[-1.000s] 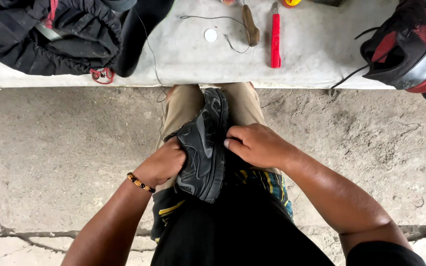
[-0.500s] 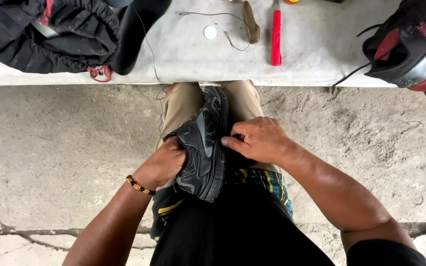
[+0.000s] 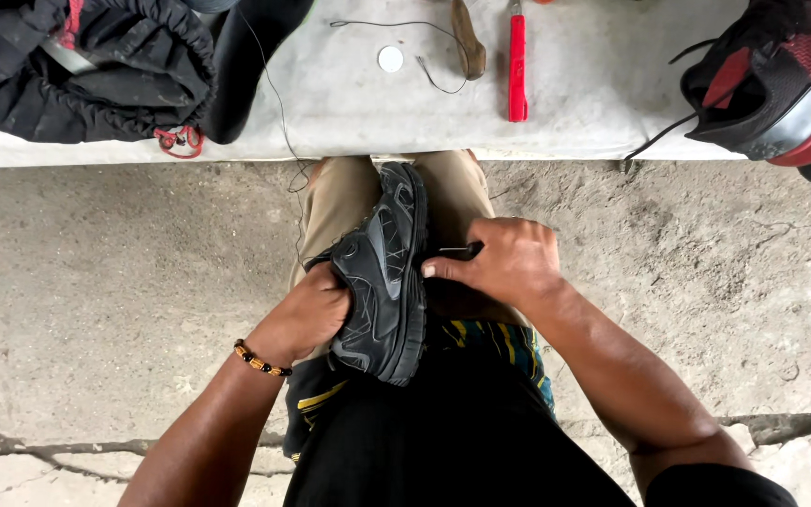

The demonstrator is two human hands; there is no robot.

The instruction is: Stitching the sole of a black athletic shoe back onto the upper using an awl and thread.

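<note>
Black and rubbery, the shoe (image 3: 382, 272) rests on your lap between your knees, wedged between your two hands. Your left hand (image 3: 307, 314) is closed around its upper from the left side, fingers tucked out of sight against it. Your right hand (image 3: 509, 263) presses against the sole edge from the right, thumb tip on the rim, fingers pinched shut on a thin dark tool (image 3: 460, 251) whose tip meets the sole. The shoe's long axis runs away from you, one end aimed at the concrete bench (image 3: 593, 103) ahead, the other at your belly; it lies tipped on its side, thick treaded sole facing right. Its upper shows moulded ridges and dusty grey scuffs.
</note>
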